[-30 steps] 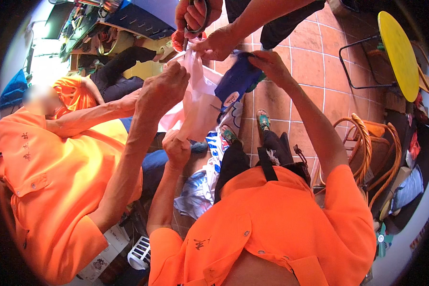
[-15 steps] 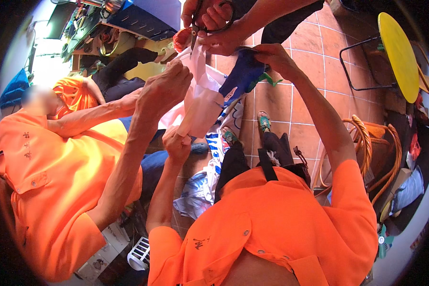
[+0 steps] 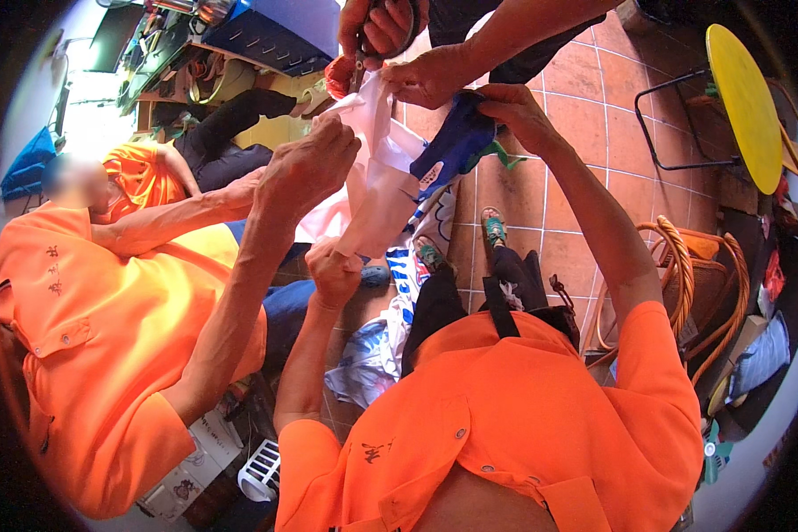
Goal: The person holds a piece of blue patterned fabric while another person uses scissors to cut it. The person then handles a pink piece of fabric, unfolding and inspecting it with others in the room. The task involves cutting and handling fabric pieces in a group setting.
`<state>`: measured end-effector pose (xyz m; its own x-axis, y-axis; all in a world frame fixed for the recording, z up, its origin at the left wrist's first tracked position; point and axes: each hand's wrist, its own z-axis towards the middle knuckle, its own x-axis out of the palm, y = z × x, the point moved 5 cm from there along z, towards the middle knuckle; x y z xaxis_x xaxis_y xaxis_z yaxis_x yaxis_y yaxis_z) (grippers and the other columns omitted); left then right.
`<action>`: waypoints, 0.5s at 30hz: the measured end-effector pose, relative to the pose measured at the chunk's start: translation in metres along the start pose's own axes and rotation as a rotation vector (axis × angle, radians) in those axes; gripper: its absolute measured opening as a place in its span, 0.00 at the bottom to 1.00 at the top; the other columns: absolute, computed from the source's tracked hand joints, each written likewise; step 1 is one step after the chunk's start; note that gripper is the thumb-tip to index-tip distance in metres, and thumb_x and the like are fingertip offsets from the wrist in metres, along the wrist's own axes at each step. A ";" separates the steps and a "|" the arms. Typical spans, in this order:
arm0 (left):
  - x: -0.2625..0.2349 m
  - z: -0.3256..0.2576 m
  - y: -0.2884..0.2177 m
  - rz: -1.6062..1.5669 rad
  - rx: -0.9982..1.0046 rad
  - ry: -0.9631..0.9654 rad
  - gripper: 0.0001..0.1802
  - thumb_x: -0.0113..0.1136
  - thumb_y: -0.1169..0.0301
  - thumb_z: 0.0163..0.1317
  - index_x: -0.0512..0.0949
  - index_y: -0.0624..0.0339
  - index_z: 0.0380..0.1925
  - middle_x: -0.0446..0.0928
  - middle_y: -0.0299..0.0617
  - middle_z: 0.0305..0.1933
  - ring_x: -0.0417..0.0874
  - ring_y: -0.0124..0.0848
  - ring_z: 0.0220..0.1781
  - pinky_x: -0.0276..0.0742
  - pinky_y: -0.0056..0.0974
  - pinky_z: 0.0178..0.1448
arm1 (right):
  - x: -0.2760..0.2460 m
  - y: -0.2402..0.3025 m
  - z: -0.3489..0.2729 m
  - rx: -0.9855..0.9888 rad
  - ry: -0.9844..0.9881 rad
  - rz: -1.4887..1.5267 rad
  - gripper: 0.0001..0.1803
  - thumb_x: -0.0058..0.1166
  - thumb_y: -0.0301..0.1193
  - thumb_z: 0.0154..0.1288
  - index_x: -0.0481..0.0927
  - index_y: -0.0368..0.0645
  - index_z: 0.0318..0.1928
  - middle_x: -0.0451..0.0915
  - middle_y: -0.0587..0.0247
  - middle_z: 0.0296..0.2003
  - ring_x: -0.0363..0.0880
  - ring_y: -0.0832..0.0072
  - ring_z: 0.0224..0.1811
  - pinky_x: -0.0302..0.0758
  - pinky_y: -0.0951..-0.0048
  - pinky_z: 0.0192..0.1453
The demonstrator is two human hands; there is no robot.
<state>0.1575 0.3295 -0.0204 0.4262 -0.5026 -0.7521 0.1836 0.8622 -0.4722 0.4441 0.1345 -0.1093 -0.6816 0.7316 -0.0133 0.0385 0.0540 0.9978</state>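
A thin, limp sheet (image 3: 377, 206), pinkish white with a dark blue part on its right, is stretched between several hands. My left hand (image 3: 334, 273) is closed on its lower edge. With thumb and fingers, my right hand (image 3: 516, 113) pinches the upper corner of the blue part. A co-worker in orange on the left grips the sheet's left edge with a closed hand (image 3: 315, 160). Across from me, another person's hand (image 3: 386, 28) works dark-handled scissors (image 3: 358, 73) at the sheet's top edge. That person's other hand (image 3: 424, 78) holds the sheet beside them.
A crumpled white-and-blue printed sheet (image 3: 368, 359) hangs to the tiled floor (image 3: 581, 146) by my legs. At right stand a yellow round-topped folding stool (image 3: 745, 108) and a rattan-framed chair (image 3: 674, 266). A blue drawer cabinet (image 3: 270, 40) is at the far left. A third person sits behind the co-worker.
The scissors have shifted slightly, and less of their blades shows. The hand beside them has moved a little along the sheet's top. My own hands stay almost in place, still holding the sheet.
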 end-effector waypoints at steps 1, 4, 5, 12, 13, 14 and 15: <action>0.000 -0.001 0.000 0.005 -0.008 0.005 0.10 0.48 0.76 0.49 0.78 0.61 0.31 0.68 0.45 0.17 0.70 0.43 0.18 0.64 0.42 0.23 | 0.001 0.000 0.000 0.029 0.005 0.034 0.16 0.50 0.28 0.57 0.79 0.32 0.44 0.80 0.60 0.35 0.74 0.78 0.36 0.71 0.76 0.43; 0.001 0.001 -0.005 0.021 -0.006 0.024 0.09 0.49 0.76 0.47 0.77 0.61 0.29 0.68 0.45 0.17 0.70 0.43 0.17 0.65 0.42 0.23 | 0.001 0.004 -0.002 0.085 0.007 0.087 0.16 0.50 0.28 0.56 0.79 0.32 0.44 0.81 0.60 0.35 0.75 0.78 0.35 0.71 0.76 0.44; 0.001 0.001 -0.005 0.032 0.010 0.034 0.08 0.51 0.77 0.45 0.76 0.60 0.28 0.68 0.45 0.17 0.70 0.44 0.17 0.64 0.42 0.22 | 0.001 0.008 -0.003 0.081 0.002 0.075 0.17 0.50 0.28 0.56 0.79 0.32 0.45 0.81 0.60 0.35 0.75 0.78 0.35 0.71 0.77 0.45; -0.001 0.001 -0.011 0.032 0.014 0.008 0.10 0.52 0.79 0.41 0.75 0.61 0.27 0.68 0.45 0.16 0.69 0.44 0.16 0.63 0.42 0.22 | 0.001 0.007 -0.008 0.064 -0.030 0.051 0.17 0.49 0.27 0.56 0.79 0.32 0.45 0.81 0.60 0.35 0.75 0.78 0.34 0.71 0.77 0.44; -0.001 0.002 -0.012 0.011 0.023 -0.003 0.10 0.52 0.79 0.40 0.75 0.61 0.27 0.68 0.45 0.16 0.69 0.44 0.16 0.63 0.42 0.22 | 0.002 0.010 -0.011 0.074 -0.040 0.048 0.17 0.49 0.27 0.56 0.79 0.32 0.45 0.81 0.60 0.35 0.75 0.78 0.34 0.71 0.77 0.44; -0.001 0.008 -0.015 -0.012 0.035 -0.014 0.10 0.52 0.79 0.40 0.75 0.61 0.27 0.68 0.45 0.16 0.69 0.44 0.16 0.62 0.42 0.21 | 0.002 0.014 -0.013 0.083 -0.051 0.043 0.17 0.49 0.26 0.56 0.79 0.32 0.44 0.81 0.60 0.35 0.75 0.78 0.35 0.71 0.77 0.44; -0.001 0.011 -0.017 -0.035 0.047 -0.025 0.10 0.52 0.79 0.39 0.75 0.60 0.27 0.67 0.45 0.16 0.69 0.44 0.16 0.62 0.42 0.21 | 0.002 0.016 -0.015 0.092 -0.063 0.038 0.17 0.48 0.26 0.55 0.79 0.32 0.44 0.81 0.61 0.35 0.75 0.78 0.35 0.71 0.77 0.44</action>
<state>0.1637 0.3164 -0.0066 0.4412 -0.5310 -0.7234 0.2394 0.8466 -0.4754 0.4321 0.1270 -0.0926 -0.6313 0.7754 0.0174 0.1321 0.0854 0.9876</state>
